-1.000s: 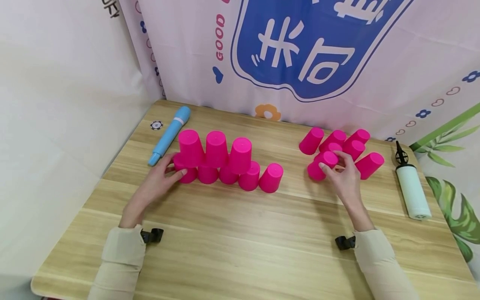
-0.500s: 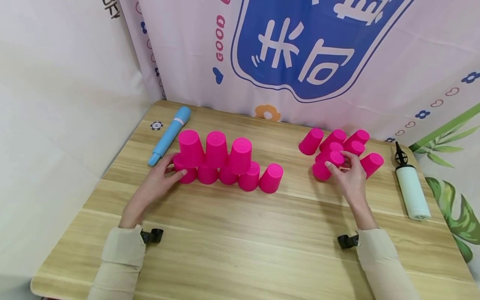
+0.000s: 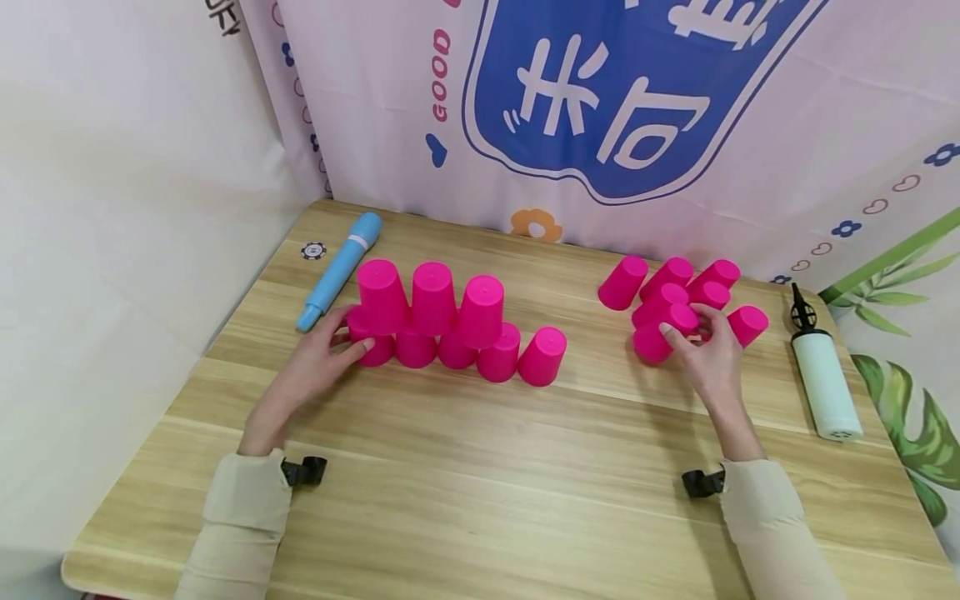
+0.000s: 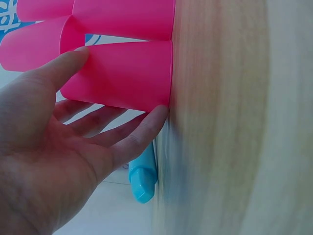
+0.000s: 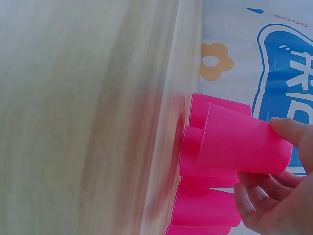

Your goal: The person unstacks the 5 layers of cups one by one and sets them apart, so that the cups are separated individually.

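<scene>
My left hand (image 3: 322,354) grips the leftmost pink cup (image 4: 124,76) of a bottom row of upside-down cups, thumb on its near side and fingers along its outer side. On that row stand three more pink cups (image 3: 432,300) side by side. The row's right-end cup (image 3: 542,357) has nothing on top. At the right, my right hand (image 3: 708,354) pinches another upside-down pink cup (image 5: 242,142) between thumb and fingers. Its rim is off the table in the right wrist view. Behind and beside it several loose pink cups (image 3: 624,282) stand upside down, partly hidden by the hand.
A blue tube-shaped pump (image 3: 341,271) lies left of the stacked cups, near a poker chip (image 3: 313,250). A pale green hand pump (image 3: 825,379) with a black nozzle lies at the right. A printed cloth (image 3: 420,179) hangs along the table's back edge.
My right hand has shifted a little to the right with its pink cup, toward the loose cups. The left hand and the stacked cups have stayed in place.
</scene>
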{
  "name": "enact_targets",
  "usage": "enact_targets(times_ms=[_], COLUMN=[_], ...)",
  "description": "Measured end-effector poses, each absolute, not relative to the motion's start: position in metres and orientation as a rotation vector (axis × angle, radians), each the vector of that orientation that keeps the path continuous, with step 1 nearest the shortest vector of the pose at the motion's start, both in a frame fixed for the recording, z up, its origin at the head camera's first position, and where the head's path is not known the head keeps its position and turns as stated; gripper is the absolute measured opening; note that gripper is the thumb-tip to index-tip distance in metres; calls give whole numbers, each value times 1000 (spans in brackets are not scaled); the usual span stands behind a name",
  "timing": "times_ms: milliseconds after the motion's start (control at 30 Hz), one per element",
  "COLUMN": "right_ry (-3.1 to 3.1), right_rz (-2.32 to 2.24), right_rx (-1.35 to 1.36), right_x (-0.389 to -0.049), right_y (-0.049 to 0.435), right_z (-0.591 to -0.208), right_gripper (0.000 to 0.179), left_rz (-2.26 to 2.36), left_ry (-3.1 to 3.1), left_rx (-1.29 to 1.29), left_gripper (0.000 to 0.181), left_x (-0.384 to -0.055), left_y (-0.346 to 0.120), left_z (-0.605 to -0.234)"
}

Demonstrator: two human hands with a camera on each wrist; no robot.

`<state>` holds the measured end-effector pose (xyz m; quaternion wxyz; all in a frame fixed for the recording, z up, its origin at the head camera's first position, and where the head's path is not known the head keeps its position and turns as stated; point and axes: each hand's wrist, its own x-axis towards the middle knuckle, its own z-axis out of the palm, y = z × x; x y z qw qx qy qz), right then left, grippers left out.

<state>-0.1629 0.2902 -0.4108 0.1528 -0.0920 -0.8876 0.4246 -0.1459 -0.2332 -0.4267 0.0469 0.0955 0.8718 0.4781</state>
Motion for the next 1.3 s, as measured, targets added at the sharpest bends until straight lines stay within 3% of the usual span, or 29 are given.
enact_targets(times_ms=[1300], right_ry=[-2582], right_rz=[1138], right_rx=[-371], right_x=[-165], right_y=[299], right_z=[-414], right_gripper=[64], left_rz=[1449], left_ry=[2664], left_rx=[275], left_gripper=[61], left_x=[-146], left_y=[-233], left_z=[-427])
